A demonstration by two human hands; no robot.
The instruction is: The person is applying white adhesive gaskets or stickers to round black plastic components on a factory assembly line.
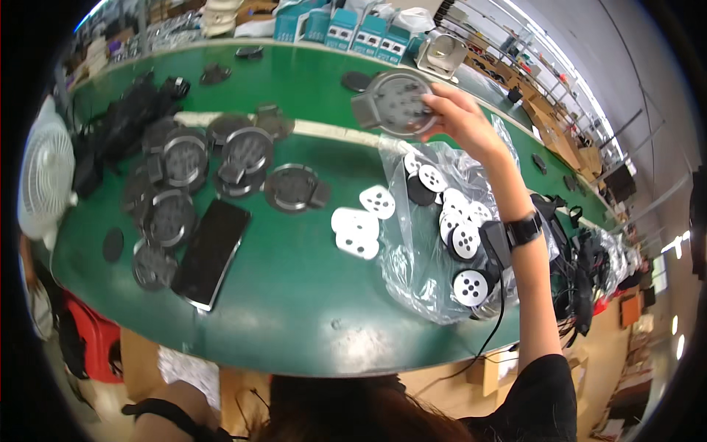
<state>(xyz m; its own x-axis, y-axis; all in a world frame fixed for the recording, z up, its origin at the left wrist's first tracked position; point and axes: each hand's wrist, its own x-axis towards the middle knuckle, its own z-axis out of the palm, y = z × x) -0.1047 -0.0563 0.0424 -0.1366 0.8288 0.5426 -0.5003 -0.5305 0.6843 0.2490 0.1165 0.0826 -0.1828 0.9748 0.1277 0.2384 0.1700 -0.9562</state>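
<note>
My right hand [460, 118] is raised over the far middle of the table. Its fingers pinch the right edge of a round grey plastic housing [401, 103] with a side tab, slightly blurred. Beneath that arm, a clear plastic bag [412, 272] lies with several white discs with holes [465, 241] and black round pieces. Left of the bag are loose white plates with holes [357, 232]. Several similar dark round housings [294, 188] sit in a group on the left. My left hand does not show; only some bare skin with a black strap [169, 412] appears low left.
The green table [317, 324] has a pale strip across it. A dark flat phone-like slab [212, 254] lies near the housings. A white fan [48, 173] stands at the left edge. Blue boxes [368, 35] line the far side. Black cables [582, 272] bunch on the right.
</note>
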